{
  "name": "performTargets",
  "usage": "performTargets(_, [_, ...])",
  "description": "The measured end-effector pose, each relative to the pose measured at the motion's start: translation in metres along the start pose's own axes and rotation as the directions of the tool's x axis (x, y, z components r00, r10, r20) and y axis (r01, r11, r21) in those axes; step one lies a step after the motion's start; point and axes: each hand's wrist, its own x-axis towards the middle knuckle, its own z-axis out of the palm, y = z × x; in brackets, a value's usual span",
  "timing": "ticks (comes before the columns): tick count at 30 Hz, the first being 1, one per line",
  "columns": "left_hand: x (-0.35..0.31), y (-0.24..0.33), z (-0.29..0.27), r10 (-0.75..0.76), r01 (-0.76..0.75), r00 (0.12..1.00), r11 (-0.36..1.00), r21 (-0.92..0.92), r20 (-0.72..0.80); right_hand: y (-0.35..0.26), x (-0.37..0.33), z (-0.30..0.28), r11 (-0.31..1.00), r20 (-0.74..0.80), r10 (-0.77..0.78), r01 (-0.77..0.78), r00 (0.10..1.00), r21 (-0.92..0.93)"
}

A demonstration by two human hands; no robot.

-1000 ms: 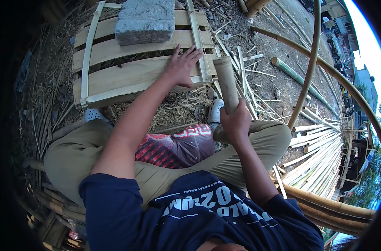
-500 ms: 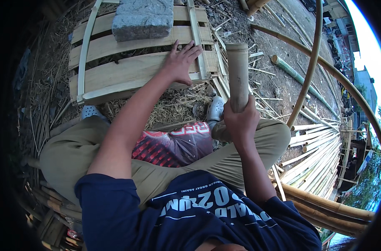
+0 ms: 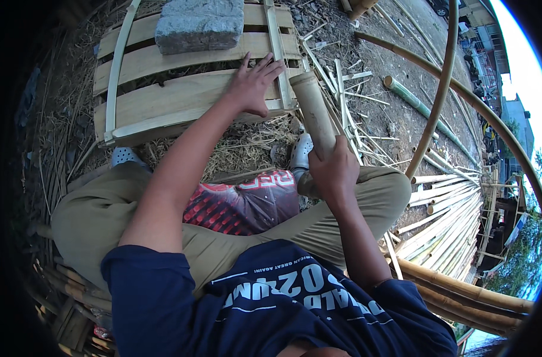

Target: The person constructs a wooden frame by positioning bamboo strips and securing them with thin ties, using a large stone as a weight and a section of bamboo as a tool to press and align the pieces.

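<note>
In front of my legs lies a panel of wide pale wooden slats (image 3: 158,106), with gaps between the slats. Narrow bamboo strips (image 3: 115,77) run across its left and right sides and along its near edge. My left hand (image 3: 252,87) rests on the panel with fingers spread, next to the right-hand strip (image 3: 276,44). Wrapped around the lower end of a short, thick bamboo piece (image 3: 314,110) is my right hand (image 3: 335,169). The bamboo's upper end leans left, close to the panel's right near corner; whether it touches cannot be made out.
A rough grey stone block (image 3: 199,27) weighs on the panel's far slats. Bamboo splinters (image 3: 345,98) litter the ground to the right. Curved bamboo poles (image 3: 440,89) arch beyond them, beside a stack of cut poles (image 3: 446,223). A dark red printed cloth (image 3: 241,208) lies between my legs.
The bamboo piece in my right hand has tipped from upright toward the left, its top closer to the panel's corner. My left hand stays spread in the same place.
</note>
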Motion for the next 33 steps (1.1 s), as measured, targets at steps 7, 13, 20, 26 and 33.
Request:
performTargets(7, [-0.001,-0.002,-0.002,-0.015,0.015,1.0,1.0,-0.02,0.009,0.006,0.007,0.007,0.998,0.034,-0.058,0.059,0.998,-0.009])
performTargets(13, [0.003,0.004,0.0,0.01,-0.011,1.0,0.999,-0.036,-0.027,0.027,0.019,0.03,0.999,0.102,-0.023,0.026,0.995,-0.036])
performTargets(20, [0.005,0.005,0.0,0.022,-0.024,0.999,0.999,-0.042,-0.05,0.042,0.012,0.037,0.998,0.137,-0.001,0.011,0.991,-0.066])
performTargets(26, [0.003,0.001,0.0,0.014,-0.016,0.999,0.999,-0.049,-0.044,0.024,0.005,0.026,0.987,-0.174,0.051,-0.024,0.983,0.157])
performTargets(33, [0.001,0.0,0.001,0.014,-0.015,0.998,1.0,-0.022,-0.067,0.011,0.0,0.015,0.988,-0.106,0.049,-0.033,0.993,0.148])
